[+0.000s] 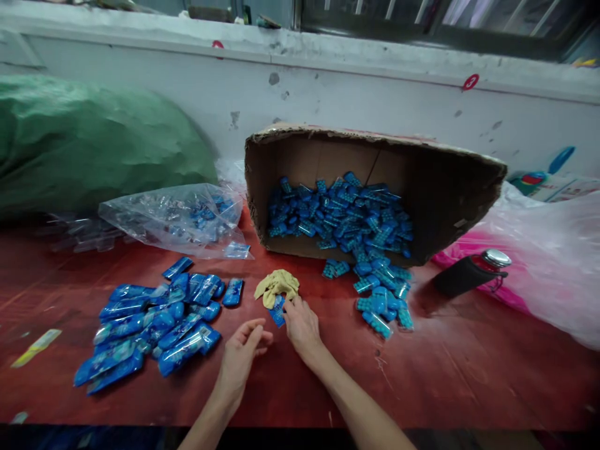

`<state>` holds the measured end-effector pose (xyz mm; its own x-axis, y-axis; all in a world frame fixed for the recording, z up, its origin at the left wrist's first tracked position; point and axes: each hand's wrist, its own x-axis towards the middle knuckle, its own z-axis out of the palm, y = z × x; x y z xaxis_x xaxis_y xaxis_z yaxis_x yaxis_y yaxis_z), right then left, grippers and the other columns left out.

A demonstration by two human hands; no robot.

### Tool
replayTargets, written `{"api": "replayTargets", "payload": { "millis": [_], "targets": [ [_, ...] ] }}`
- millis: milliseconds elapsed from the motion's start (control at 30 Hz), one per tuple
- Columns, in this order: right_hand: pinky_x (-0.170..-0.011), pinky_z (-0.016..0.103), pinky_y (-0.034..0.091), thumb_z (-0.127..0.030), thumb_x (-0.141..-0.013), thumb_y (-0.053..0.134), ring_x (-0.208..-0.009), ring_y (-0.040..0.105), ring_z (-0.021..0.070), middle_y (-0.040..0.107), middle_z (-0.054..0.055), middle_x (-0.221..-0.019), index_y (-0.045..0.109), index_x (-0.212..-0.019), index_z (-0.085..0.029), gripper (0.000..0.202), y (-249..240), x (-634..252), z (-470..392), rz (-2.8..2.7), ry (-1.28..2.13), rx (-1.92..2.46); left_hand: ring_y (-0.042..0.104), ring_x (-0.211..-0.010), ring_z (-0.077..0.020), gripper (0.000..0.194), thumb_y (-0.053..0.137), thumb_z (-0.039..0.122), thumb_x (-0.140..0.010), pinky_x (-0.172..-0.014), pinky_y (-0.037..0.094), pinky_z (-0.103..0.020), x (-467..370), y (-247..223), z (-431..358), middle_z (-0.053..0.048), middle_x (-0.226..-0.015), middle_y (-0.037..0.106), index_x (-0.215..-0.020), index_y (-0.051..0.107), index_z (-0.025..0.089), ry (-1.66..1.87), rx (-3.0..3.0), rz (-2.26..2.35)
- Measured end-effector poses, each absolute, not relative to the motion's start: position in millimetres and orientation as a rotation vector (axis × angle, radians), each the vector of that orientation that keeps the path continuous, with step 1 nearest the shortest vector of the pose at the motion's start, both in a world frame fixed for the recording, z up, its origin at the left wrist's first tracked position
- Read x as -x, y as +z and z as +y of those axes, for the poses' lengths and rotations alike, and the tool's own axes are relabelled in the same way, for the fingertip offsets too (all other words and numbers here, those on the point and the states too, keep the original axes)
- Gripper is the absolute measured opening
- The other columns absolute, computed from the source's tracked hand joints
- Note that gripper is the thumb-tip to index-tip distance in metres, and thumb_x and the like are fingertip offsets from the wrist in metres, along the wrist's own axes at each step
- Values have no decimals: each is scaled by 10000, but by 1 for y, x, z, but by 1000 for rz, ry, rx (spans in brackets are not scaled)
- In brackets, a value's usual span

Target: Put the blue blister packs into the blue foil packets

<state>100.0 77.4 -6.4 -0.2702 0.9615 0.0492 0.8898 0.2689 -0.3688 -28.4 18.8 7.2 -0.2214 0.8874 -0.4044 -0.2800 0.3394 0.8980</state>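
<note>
My right hand [302, 325] is closed at the edge of a small flat blue packet [277, 312] on the red table. A crumpled pale yellow cloth [276, 286] lies just beyond it, against the packet and my fingertips. My left hand [244, 349] hovers nearer to me on the left, fingers loosely bent and apart, with nothing visible in it. To its left is a pile of filled blue packets [154, 325]. Small clear capsules with blue contents [382, 294] spill onto the table at the right from a cardboard box [450, 206] lying on its side.
Behind the packet pile lies a clear plastic bag [140, 215] with blue pieces inside. A large green sack [94, 144] fills the back left. A black bottle [462, 275] stands tilted in view at the right, beside pink and clear plastic sheeting [544, 262]. A white wall [351, 94] rises behind.
</note>
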Motion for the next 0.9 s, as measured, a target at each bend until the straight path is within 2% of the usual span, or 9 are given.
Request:
{"api": "replayTargets", "payload": {
  "millis": [100, 200, 267, 333, 467, 533, 633, 733, 900],
  "targets": [
    [-653, 249, 369, -191, -852, 420, -840, 508, 181, 560, 26, -907, 576, -904, -273, 184, -6, -114, 76, -2345, 412, 1625, 601, -710, -187, 259, 604, 343, -670, -646, 448, -288, 33, 3, 28, -34, -713, 652, -866, 594, 174, 1199, -818, 1494],
    [-658, 212, 366, -230, -841, 461, -831, 522, 141, 560, -13, -881, 584, -870, -286, 138, -2, -125, 84, -2384, 450, 1549, 556, -949, -222, 252, 513, 325, -744, -845, 387, -335, 36, 6, 58, -72, -973, 636, -960, 576, 210, 1269, -1296, 1566],
    [-664, 210, 368, -280, -839, 470, -848, 531, 135, 543, -9, -936, 559, -951, -279, 143, 1, -126, 98, -2361, 442, 1561, 467, -1097, -238, 307, 483, 288, -763, -946, 297, -363, 33, 6, 88, -103, -1128, 572, -1053, 540, 207, 1171, -1633, 1654],
    [-645, 229, 370, -324, -825, 486, -854, 539, 155, 519, 19, -991, 508, -1057, -257, 242, 3, -122, 115, -2318, 406, 1620, 378, -1182, -272, 301, 529, 259, -725, -979, 231, -412, 28, 4, 117, -127, -1176, 541, -1016, 557, 189, 1026, -1775, 1744],
    [-594, 238, 357, -304, -793, 539, -760, 562, 166, 534, 23, -919, 532, -1019, -236, 236, 5, -112, 139, -2282, 355, 1711, 469, -1083, -274, 152, 515, 259, -732, -931, 281, -409, 22, -8, 147, -122, -985, 634, -828, 607, 185, 942, -1823, 1727],
    [-607, 243, 357, -255, -815, 509, -756, 559, 164, 543, 22, -902, 540, -995, -237, 183, 7, -111, 135, -2263, 326, 1732, 520, -1000, -256, 184, 466, 298, -768, -894, 318, -377, 22, -14, 144, -111, -874, 650, -758, 613, 188, 934, -1829, 1726],
    [-694, 293, 359, -226, -843, 457, -862, 525, 204, 530, 64, -981, 499, -1061, -226, 221, 10, -113, 113, -2206, 258, 1773, 544, -934, -231, 249, 431, 357, -786, -848, 352, -338, 26, -21, 129, -90, -856, 646, -794, 618, 193, 965, -1800, 1754],
    [-759, 352, 343, -289, -827, 491, -919, 482, 245, 534, 91, -986, 524, -1001, -219, 190, 8, -112, 88, -2201, 229, 1786, 564, -859, -207, 259, 433, 365, -784, -793, 379, -311, 27, -25, 122, -74, -865, 649, -845, 614, 189, 1001, -1742, 1800],
    [-709, 345, 370, -225, -791, 530, -873, 499, 253, 566, 95, -931, 557, -878, -205, 93, -6, -100, 76, -2191, 303, 1831, 584, -722, -186, 238, 443, 346, -775, -705, 405, -289, 28, -17, 143, -57, -756, 662, -780, 621, 187, 1056, -1673, 1824]
  ]
}}
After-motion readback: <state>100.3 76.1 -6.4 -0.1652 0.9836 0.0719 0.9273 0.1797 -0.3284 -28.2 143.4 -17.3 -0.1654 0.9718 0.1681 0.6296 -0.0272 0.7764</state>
